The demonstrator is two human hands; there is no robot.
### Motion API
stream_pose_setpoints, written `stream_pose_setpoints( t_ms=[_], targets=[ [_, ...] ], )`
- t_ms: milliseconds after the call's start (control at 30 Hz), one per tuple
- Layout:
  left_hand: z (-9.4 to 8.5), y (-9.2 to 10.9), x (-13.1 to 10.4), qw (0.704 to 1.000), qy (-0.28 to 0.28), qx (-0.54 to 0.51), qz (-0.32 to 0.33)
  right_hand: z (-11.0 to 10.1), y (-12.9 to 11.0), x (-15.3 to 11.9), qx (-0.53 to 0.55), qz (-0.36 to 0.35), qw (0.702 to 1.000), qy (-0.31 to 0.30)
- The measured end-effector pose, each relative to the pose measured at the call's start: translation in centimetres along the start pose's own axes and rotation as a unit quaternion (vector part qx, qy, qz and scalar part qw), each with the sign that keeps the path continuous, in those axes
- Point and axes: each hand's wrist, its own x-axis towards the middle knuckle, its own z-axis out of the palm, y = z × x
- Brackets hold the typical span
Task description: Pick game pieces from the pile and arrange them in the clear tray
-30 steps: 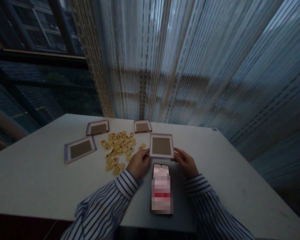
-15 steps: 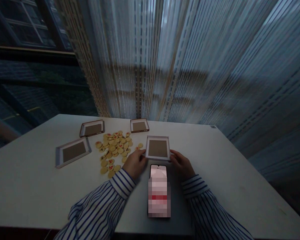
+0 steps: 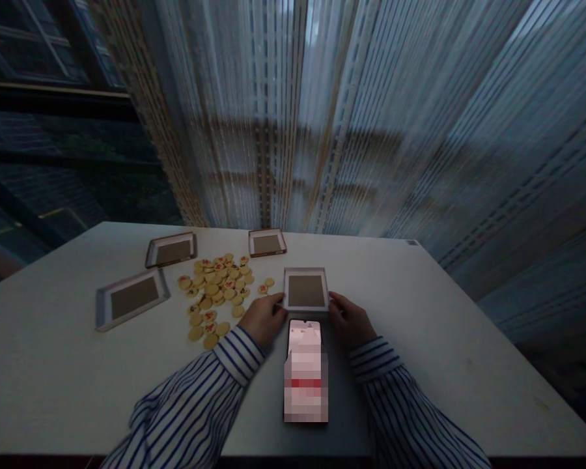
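Observation:
Both hands grip a shallow open box (image 3: pixel 306 290) with pale walls and a brown inside bottom, resting on the table just beyond the phone. At its near left corner is my left hand (image 3: pixel 262 319), fingers closed on the side. My right hand (image 3: pixel 352 320) pinches the near right corner, its fingertips partly hidden. Between my forearms lies a smartphone (image 3: pixel 305 381), its lit screen partly blurred out. Left of the box, a loose heap of round yellowish chess pieces (image 3: pixel 219 286) spreads out, some showing red or dark characters. Two more pieces (image 3: pixel 266 285) lie between heap and box.
Three other open shallow boxes stand around the pieces: one at left (image 3: pixel 133 298), one at back left (image 3: pixel 170 249) and one at back middle (image 3: pixel 267 242). All rest on a white table (image 3: pixel 420 365). A string curtain (image 3: pixel 297 130) hangs behind the table's far edge.
My view has shifted slightly, so most things appear a little further left. The box between my hands has moved very slightly right and nearer relative to the phone, both hands staying on it.

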Motion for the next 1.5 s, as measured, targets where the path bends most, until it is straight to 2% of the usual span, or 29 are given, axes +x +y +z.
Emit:
stream_pose_setpoints(
  t_ms=[200, 667, 1267, 1500],
  targets=[
    [0.3, 0.3, 0.1, 1.000, -0.006, 0.017, -0.005, 0.0, 0.3, 0.0, -0.086, -0.013, 0.996, -0.002],
    [0.8, 0.6, 0.2, 0.999, -0.003, 0.045, -0.025, -0.2, 0.0, 0.0, -0.149, -0.007, 0.988, -0.029],
    [1.0, 0.5, 0.0, 1.000, 0.010, 0.005, -0.012, 0.0, 0.5, -0.1, -0.143, -0.025, 0.989, -0.015],
    [1.2, 0.1, 0.0, 0.999, 0.020, 0.011, -0.023, 0.3, 1.0, -0.1, -0.116, -0.035, 0.992, 0.027]
  ],
)
